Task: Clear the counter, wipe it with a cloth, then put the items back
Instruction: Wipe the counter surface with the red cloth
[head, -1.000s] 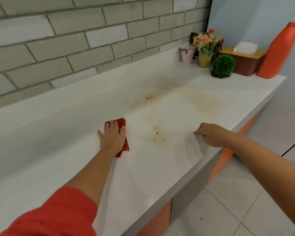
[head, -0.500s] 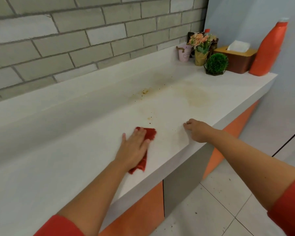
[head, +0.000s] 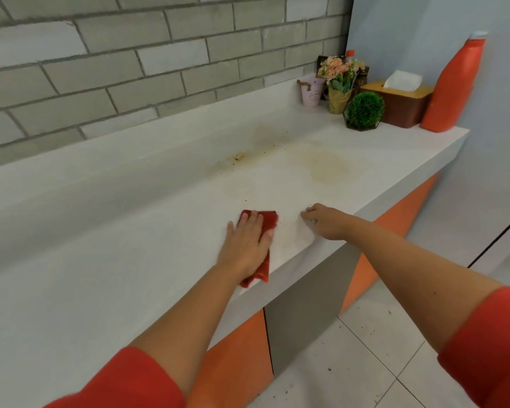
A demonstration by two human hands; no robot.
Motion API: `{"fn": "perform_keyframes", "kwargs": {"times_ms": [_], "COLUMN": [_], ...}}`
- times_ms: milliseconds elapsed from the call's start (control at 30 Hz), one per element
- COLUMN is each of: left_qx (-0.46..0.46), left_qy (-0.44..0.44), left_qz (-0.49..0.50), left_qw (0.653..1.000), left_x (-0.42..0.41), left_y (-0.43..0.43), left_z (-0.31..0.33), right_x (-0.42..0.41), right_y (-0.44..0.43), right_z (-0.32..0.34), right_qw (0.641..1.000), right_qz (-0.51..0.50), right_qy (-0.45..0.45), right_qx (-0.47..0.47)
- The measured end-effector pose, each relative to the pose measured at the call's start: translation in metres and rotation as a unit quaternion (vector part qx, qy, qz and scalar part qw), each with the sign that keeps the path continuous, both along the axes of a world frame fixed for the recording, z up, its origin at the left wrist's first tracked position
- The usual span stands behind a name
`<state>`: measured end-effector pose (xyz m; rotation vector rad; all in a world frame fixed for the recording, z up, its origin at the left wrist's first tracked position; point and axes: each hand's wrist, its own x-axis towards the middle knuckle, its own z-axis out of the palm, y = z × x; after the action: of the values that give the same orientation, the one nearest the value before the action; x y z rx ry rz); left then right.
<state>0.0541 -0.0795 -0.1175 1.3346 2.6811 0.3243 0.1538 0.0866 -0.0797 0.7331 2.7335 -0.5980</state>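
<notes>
A red cloth (head: 267, 220) lies flat on the white counter (head: 130, 260) near its front edge. My left hand (head: 246, 242) presses down on the cloth with straight, spread fingers and covers most of it. My right hand (head: 326, 220) rests on the counter just to the right of the cloth, fingers loosely curled with the tips on the surface, holding nothing. Beyond the hands, a yellowish-brown stain (head: 327, 169) and dark specks (head: 239, 156) mark the counter.
At the far right end stand a tall orange bottle (head: 451, 89), a wooden tissue box (head: 401, 103), a round green plant (head: 365, 111), a flower pot (head: 339, 83) and a pink cup (head: 312, 92). A brick wall runs behind. Orange cabinet fronts and tiled floor lie below.
My left hand has slid the cloth rightward along the counter toward my right hand, over the brown specks near the front edge. My right hand has stayed resting near the edge.
</notes>
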Motion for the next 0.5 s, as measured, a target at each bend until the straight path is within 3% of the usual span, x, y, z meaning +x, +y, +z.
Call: {"fn": "perform_keyframes", "kwargs": {"times_ms": [133,333,500], "left_qx": [0.024,0.019,0.009], "left_qy": [-0.032,-0.016,-0.005], "left_qz": [-0.066,0.099,0.024], "left_qw": [0.997,0.995,1.0], "left_x": [0.024,-0.012,0.026], "left_y": [-0.048,-0.034,-0.002], "left_z": [0.003,0.003,-0.001], "right_x": [0.003,0.002,0.001], "right_y": [0.007,0.004,0.002], "right_z": [0.0,-0.004,-0.001], "right_qw": [1.0,1.0,1.0], "right_qz": [0.003,0.003,-0.002], "right_qy": [0.015,0.004,-0.011], "right_qx": [-0.012,-0.014,-0.002]}}
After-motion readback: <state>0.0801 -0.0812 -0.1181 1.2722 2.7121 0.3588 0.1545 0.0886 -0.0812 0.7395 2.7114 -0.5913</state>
